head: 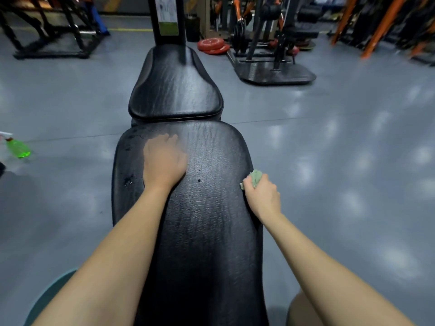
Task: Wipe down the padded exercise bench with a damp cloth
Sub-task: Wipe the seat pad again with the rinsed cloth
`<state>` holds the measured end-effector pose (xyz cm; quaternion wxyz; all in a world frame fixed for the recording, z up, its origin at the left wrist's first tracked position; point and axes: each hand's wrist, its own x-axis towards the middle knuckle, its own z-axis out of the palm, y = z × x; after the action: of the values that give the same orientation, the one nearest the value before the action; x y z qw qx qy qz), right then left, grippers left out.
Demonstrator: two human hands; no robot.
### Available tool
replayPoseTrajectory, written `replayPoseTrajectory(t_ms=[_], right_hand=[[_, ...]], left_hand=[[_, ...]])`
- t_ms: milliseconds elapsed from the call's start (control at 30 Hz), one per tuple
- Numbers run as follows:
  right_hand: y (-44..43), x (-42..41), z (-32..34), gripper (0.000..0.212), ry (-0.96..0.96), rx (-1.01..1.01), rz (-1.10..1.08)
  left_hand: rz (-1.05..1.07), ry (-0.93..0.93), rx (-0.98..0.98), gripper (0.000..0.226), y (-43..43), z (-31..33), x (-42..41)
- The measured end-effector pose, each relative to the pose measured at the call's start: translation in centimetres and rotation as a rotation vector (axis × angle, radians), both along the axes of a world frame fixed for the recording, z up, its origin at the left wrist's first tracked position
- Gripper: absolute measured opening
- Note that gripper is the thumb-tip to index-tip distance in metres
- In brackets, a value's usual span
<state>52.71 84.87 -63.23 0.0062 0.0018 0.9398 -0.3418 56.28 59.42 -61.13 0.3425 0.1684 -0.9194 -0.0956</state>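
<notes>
Wiping the right edge of the bench [207,220], right hand [263,196] fingers bunching the cloth [256,177], left hand [162,161] pressed flat; next, likely sweeping across to the droplets [128,180].

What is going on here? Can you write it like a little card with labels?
place: gym
bench: black, padded, wet drops near its left edge
left hand: rests on the bench top, blurred
right hand: grips the green cloth at the bench's right edge
spray bottle: green, on the floor at left
</notes>
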Motion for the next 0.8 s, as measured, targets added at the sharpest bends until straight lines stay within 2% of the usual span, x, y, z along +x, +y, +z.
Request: replayPoseTrajectory(t_ms=[167,500,667,800], right_hand=[[-3.1,-3.1,0.8,0.035,0.127,-0.087,-0.089],[-9.2,-12.4,5.2,0.041,0.181,0.024,-0.041],[-7.7,-12.0,4.6,0.031,0.205,-0.094,0.083],[-5.8,-10.1,3.2,0.029,0.186,-0.172,0.053]], left_hand=[[-0.012,0.004,-0.003,0.049,-0.1,-0.7,-0.1],[0.044,0.011,-0.061,0.047,-0.6,-0.9,-0.9],[0.064,-0.005,-0.056,0.046,-0.4,-0.3,-0.8],[0.059,-0.035,-0.055,0.049,-0.2,0.1,-0.3]])
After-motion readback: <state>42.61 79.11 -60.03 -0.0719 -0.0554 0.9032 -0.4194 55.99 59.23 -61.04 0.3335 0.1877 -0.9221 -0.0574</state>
